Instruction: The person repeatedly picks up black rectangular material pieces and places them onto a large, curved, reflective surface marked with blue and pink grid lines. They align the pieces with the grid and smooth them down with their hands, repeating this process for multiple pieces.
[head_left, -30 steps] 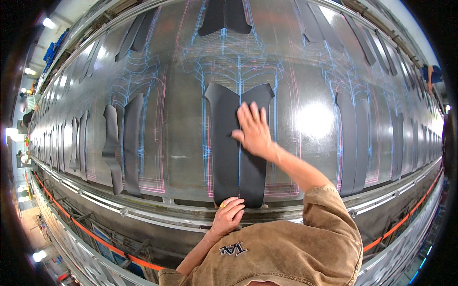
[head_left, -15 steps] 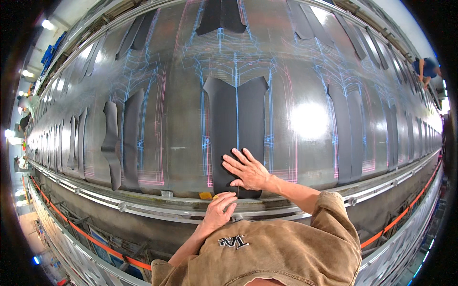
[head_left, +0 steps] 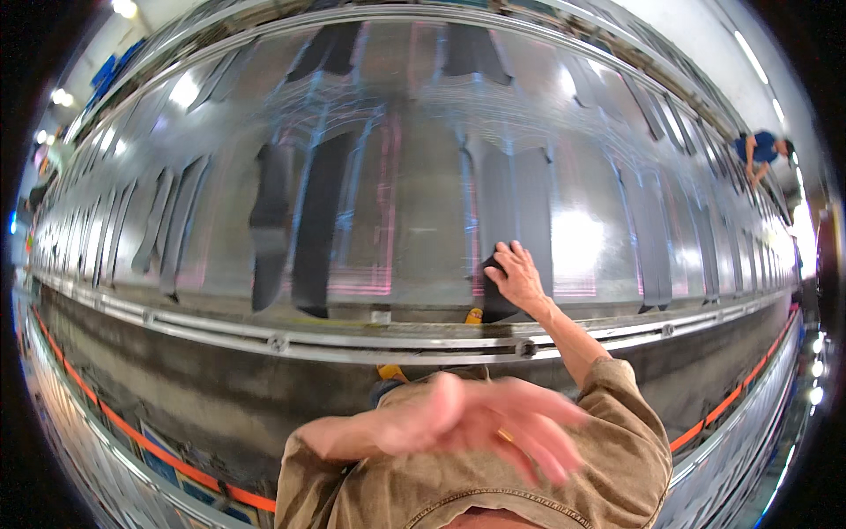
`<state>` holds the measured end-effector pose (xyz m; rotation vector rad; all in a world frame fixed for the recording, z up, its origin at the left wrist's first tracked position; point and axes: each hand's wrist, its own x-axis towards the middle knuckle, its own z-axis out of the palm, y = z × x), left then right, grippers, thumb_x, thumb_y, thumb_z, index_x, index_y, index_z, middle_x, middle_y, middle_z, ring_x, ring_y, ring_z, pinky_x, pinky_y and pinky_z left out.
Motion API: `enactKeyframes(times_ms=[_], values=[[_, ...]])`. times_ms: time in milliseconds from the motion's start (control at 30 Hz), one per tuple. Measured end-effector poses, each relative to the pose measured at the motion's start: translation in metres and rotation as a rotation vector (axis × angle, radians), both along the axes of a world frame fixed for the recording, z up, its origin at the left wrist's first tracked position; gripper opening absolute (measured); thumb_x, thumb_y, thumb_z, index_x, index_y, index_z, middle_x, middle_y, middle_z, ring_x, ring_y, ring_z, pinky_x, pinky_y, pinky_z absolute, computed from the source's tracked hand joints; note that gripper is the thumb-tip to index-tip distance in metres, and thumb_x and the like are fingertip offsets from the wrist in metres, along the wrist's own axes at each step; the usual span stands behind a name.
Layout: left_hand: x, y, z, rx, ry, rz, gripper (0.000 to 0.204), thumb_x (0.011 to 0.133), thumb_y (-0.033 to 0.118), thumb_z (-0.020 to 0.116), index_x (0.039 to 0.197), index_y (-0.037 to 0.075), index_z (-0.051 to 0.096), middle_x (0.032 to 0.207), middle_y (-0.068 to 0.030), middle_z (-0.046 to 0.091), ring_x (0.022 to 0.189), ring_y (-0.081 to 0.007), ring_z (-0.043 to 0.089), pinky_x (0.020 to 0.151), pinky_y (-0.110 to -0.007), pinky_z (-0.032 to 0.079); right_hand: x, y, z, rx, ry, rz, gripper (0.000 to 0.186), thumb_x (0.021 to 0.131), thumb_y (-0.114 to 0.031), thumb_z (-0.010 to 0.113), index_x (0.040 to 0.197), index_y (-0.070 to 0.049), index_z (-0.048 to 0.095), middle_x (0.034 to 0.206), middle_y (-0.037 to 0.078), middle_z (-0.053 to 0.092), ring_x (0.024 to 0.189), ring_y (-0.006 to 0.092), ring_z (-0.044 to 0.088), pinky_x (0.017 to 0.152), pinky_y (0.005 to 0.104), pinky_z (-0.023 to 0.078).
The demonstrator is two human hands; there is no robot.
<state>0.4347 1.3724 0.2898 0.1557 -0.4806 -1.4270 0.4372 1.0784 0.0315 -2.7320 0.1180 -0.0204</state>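
My right hand rests on the lower part of a dark, flat, fabric-like panel, fingers stretched out and slightly apart. The panel lies lengthwise on the long grey table, over blue and pink drawn lines. In front of my chest, my left hand is raised off the table and smeared by motion. Its fingers look extended, with a ring on one and nothing visible in them. A small yellow piece sits at the table edge, left of the panel's lower end.
To the left lie a wavy-edged dark strip and another dark panel. Several similar pieces run along both sides. Metal rails border the near edge, and an orange strip runs lower. Another person leans at the far right.
My left hand has risen from the table edge to my chest. My right hand stays on the panel. The view has shifted, so the table pieces appear further right.
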Motion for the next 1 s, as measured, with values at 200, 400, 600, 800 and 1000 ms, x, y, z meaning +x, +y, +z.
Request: enactKeyframes(times_ms=[200,400,600,800,1000], values=[[-0.036,0.003,0.075,-0.513,0.487,-0.491,0.084,0.093,0.077,0.023,0.145,0.013,0.043,0.124,-0.0186,0.062,0.114,-0.0237,0.06,0.096,-0.038,0.049,-0.013,0.003,-0.031,-0.044,-0.205,-0.112,0.032,0.09,-0.023,0.069,0.113,-0.001,0.065,0.134,0.017,0.059,0.129,0.0481,0.046,0.109,0.0501,0.037],[0.002,0.009,0.088,-0.312,0.35,-0.635,0.077,0.099,0.067,0.024,0.133,0.004,0.052,0.104,-0.0153,0.063,0.096,-0.0204,0.06,0.081,-0.028,0.05,-0.014,0.012,-0.036,-0.007,-0.171,-0.211,0.034,0.094,-0.027,0.065,0.116,0.0,0.065,0.134,0.018,0.06,0.133,0.0448,0.044,0.113,0.0513,0.033],[0.023,-0.027,0.062,-0.463,0.311,-0.523,0.073,0.101,0.063,0.026,0.131,0.003,0.053,0.105,-0.0133,0.063,0.097,-0.0191,0.06,0.086,-0.031,0.048,0.002,0.024,-0.017,0.107,-0.15,-0.351,0.03,0.094,-0.023,0.066,0.111,0.002,0.066,0.119,0.019,0.067,0.127,0.0423,0.052,0.107,0.0511,0.038],[0.04,-0.027,0.04,-0.497,0.026,-0.295,0.069,0.103,0.06,0.028,0.13,0.002,0.054,0.107,-0.0113,0.063,0.099,-0.0178,0.06,0.09,-0.034,0.046,0.03,0.073,0.0,0.168,-0.301,-0.283,0.024,0.09,-0.014,0.069,0.107,0.003,0.069,0.113,0.018,0.069,0.111,0.0332,0.064,0.096,0.0434,0.048],[0.133,0.073,-0.012,0.171,-0.642,0.383,0.035,0.099,0.029,0.06,0.12,0.001,0.06,0.098,-0.005,0.066,0.084,-0.0109,0.062,0.074,-0.027,0.05,0.065,0.18,0.013,0.917,-0.041,-0.28,0.028,0.09,-0.015,0.069,0.111,0.003,0.069,0.108,0.013,0.071,0.099,0.0184,0.066,0.085,0.0324,0.052]])
